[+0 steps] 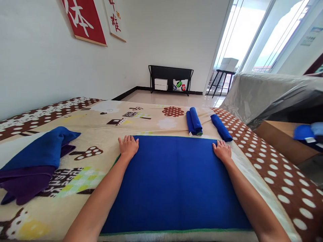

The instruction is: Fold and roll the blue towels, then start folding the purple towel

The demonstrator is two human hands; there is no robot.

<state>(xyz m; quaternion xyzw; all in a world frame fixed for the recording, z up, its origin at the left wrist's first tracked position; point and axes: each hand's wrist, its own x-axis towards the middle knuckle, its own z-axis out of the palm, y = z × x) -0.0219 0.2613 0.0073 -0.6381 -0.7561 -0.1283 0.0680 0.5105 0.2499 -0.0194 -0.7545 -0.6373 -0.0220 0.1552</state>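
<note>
A blue towel (176,181) with green edging lies spread flat on a patterned blanket (151,121). At its far left corner rests my left hand (128,146), palm down with the fingers stretched out. My right hand (222,151) lies flat on the far right corner, fingers also extended. Neither hand grips anything. Beyond the towel are rolled blue towels (194,121), side by side, and one more blue roll (221,127) just past my right hand. Off to the left sits a crumpled heap of blue and purple cloths (42,158).
A cardboard box (282,141) with blue cloth items (304,132) stands to the right of the blanket. Behind it is a plastic-covered piece of furniture (272,94). A black rack (171,77) stands against the far wall, and a black stool (223,80) is by the window.
</note>
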